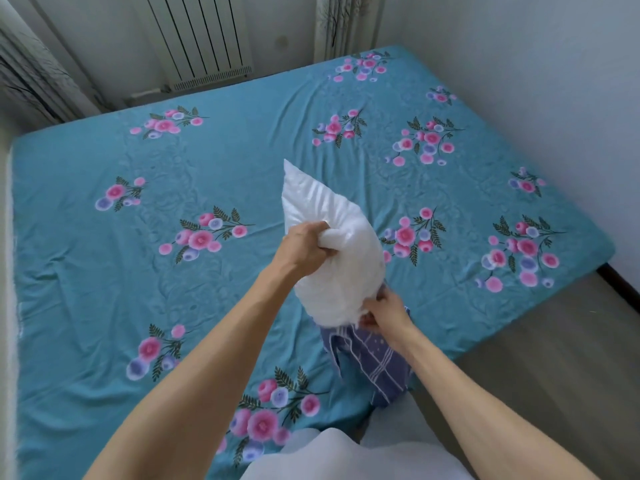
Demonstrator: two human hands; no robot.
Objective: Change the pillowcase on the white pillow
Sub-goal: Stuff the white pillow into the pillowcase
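Note:
A white pillow (332, 244) is held upright above the bed, most of it bare. My left hand (306, 242) grips a bunch of the pillow's side near its middle. A purple checked pillowcase (372, 362) hangs from the pillow's lower end, bunched and drooping toward the bed's near edge. My right hand (382, 311) pinches the pillowcase's open rim where it meets the bottom of the pillow. The pillow's lowest corner is hidden inside the case.
The bed (138, 278) carries a teal sheet with pink and purple flowers. A white radiator (201, 39) stands on the far wall between curtains (31, 77). A white wall runs along the right. Grey floor (540, 368) lies at the lower right.

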